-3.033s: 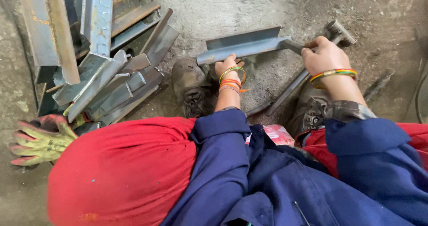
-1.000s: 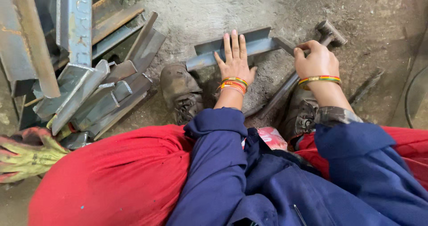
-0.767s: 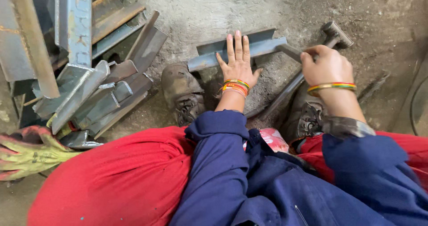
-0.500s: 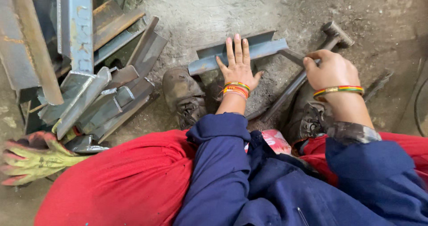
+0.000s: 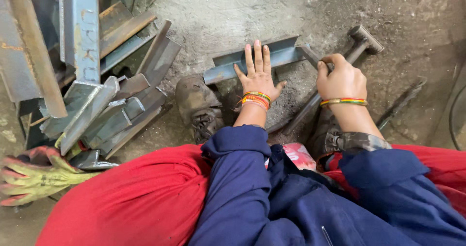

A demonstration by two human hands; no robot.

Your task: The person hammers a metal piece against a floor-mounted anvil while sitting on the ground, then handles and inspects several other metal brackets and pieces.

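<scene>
Steel dominates this dusty floor: a short grey length of angle iron [image 5: 252,61] lies on the far side of the concrete ground [image 5: 218,8], just beyond the person's worn brown boot [image 5: 198,105]. The left hand [image 5: 257,76] rests flat on it, fingers spread and straight, palm pressing the piece down rather than gripping it. The right hand [image 5: 340,78] is curled tight around the shaft of a metal hammer [image 5: 335,76], whose blunt head points far right, its handle running back toward the near side between the knees. Both wrists carry bright striped bangles. To the left a heap of cut grey steel angle offcuts [image 5: 97,100] leans and overlaps, with a yellow and red work glove [image 5: 34,175] lying at its near edge, unworn. As I judge it, the plain danger is the bare left fingers, laid on the very piece beside the hammer: a blow landing a little off, or the angle iron skidding on the gritty ground, could catch them. Sharp cut ends close to the boot and the loose stack at the left could also shift or nick unprotected skin.
</scene>
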